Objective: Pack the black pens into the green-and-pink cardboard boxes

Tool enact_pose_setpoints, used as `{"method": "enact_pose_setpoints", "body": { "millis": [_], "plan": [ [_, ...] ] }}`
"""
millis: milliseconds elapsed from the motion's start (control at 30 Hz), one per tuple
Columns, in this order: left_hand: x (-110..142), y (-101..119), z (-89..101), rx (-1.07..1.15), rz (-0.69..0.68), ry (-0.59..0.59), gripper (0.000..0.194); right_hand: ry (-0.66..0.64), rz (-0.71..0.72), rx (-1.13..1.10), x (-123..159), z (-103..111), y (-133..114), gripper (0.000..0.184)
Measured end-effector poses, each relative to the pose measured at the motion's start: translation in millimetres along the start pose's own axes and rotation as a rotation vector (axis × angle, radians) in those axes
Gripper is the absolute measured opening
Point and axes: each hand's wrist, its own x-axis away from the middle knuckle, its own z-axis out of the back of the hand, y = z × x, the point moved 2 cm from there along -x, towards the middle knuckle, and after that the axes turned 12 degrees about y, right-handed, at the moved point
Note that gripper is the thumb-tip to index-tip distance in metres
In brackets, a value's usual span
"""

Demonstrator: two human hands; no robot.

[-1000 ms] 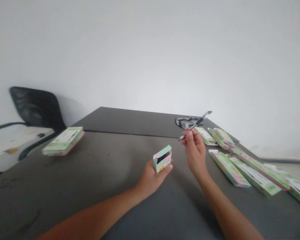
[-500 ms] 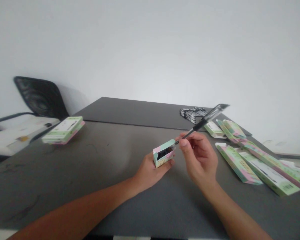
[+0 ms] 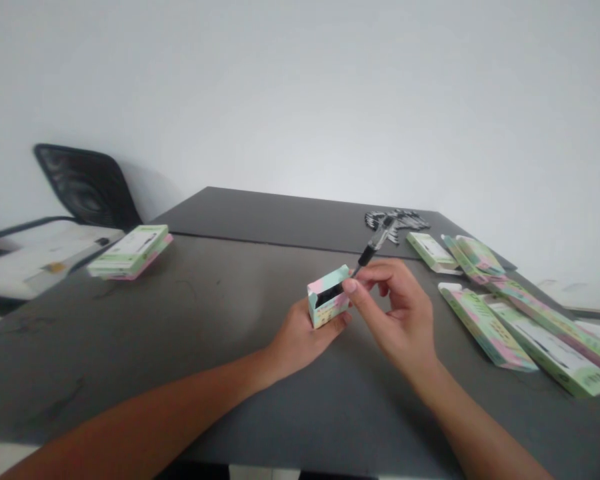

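My left hand (image 3: 300, 340) holds a small mint-and-pink cardboard box (image 3: 327, 298) upright on its fingers, with a dark opening facing me. My right hand (image 3: 395, 310) pinches a black-gripped clear pen (image 3: 370, 252) between thumb and fingers. The pen's tip sits at the box's upper right corner, and its very end is hidden there. The right thumb is right beside the box. A pile of similar pens (image 3: 395, 223) lies on the far table, beyond my hands.
Flat green-and-pink boxes (image 3: 520, 333) lie in a loose group along the table's right side. A stack of them (image 3: 130, 252) sits at the left edge. Beyond the dark table (image 3: 205, 347), a black chair (image 3: 87, 187) stands at left, with a white wall behind.
My right hand has moved left towards the box, and the pen now stands steeper, with its tip down at the box's corner. The view has shifted slightly.
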Motion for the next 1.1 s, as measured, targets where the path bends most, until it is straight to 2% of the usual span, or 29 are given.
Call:
{"method": "enact_pose_setpoints", "body": {
  "millis": [200, 500, 633, 767, 833, 900, 933, 1033, 1100],
  "plan": [
    [-0.9, -3.6, -0.4, 0.014, 0.018, -0.033, 0.036, 0.017, -0.016, 0.029, -1.4, 0.0, 3.3, 0.006],
    [-0.3, -0.1, 3.0, -0.139, -0.011, -0.015, 0.034, 0.034, 0.157, 0.158, -7.9, 3.3, 1.5, 0.013],
    [-0.3, 3.1, 2.4, -0.171, -0.041, -0.036, 0.031, 0.027, 0.205, 0.215, -9.1, 7.5, -1.1, 0.013],
    [0.5, 5.3, 2.8, -0.224, -0.086, -0.084, 0.029, 0.06, 0.263, 0.284, -11.7, 12.9, -4.0, 0.023],
    [1.4, 6.5, 3.1, -0.249, -0.105, -0.105, 0.029, 0.077, 0.249, 0.299, -13.0, 14.4, -4.1, 0.02],
    [2.1, 7.4, 3.4, -0.264, -0.117, -0.114, 0.03, 0.101, 0.177, 0.29, -13.7, 15.0, -2.0, 0.011],
    [2.4, 7.6, 3.5, -0.266, -0.12, -0.116, 0.031, 0.119, 0.125, 0.265, -13.6, 15.0, -0.5, 0.02],
    [2.5, 7.3, 3.9, -0.258, -0.119, -0.124, 0.033, 0.158, -0.029, 0.106, -12.0, 14.8, 4.1, 0.069],
    [2.5, 6.7, 4.1, -0.25, -0.111, -0.135, 0.033, 0.146, -0.075, 0.012, -10.9, 15.2, 5.2, 0.098]
  ]
}}
